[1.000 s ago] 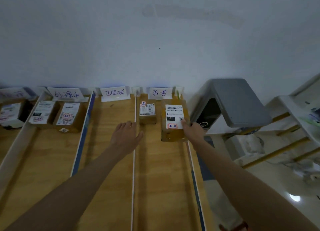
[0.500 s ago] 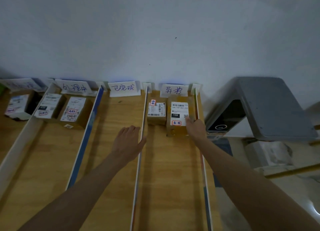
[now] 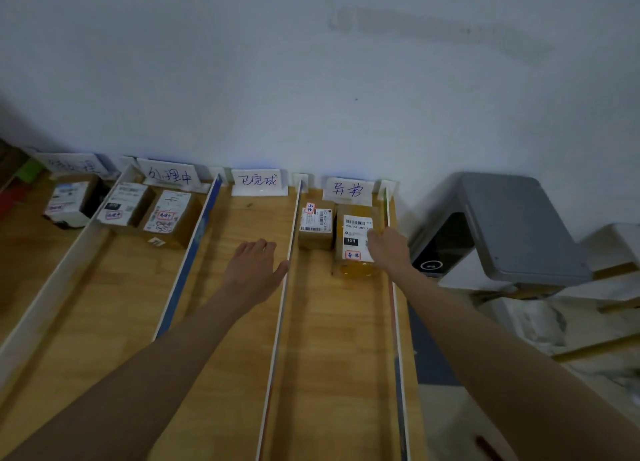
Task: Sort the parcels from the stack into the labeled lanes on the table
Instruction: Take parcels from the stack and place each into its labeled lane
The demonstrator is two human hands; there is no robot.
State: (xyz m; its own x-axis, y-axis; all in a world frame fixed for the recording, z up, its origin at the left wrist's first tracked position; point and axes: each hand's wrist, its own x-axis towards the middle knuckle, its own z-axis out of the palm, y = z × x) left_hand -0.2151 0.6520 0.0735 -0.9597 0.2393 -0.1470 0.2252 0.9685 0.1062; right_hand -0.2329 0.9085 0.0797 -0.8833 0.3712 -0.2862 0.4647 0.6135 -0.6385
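A brown parcel (image 3: pixel 352 242) with a white label lies at the far end of the rightmost lane, under the handwritten lane sign (image 3: pixel 347 189). My right hand (image 3: pixel 386 249) lies on its right side, fingers over the label, gripping it. A smaller brown parcel (image 3: pixel 315 227) sits just left of it in the same lane. My left hand (image 3: pixel 254 266) rests flat and open on the wood of the neighbouring lane, its thumb against the white divider (image 3: pixel 280 322). That lane, below its sign (image 3: pixel 258 180), holds no parcel.
Two labelled parcels (image 3: pixel 123 204) (image 3: pixel 169 216) sit at the far end of the second lane, and another parcel (image 3: pixel 67 199) in the leftmost lane. A grey scanner-like device (image 3: pixel 502 225) stands right of the table. The wall runs directly behind the lane signs.
My right hand has slid from the parcel's near right corner up onto its top, and the parcel sits a little farther toward the sign. My left hand has stayed in place.
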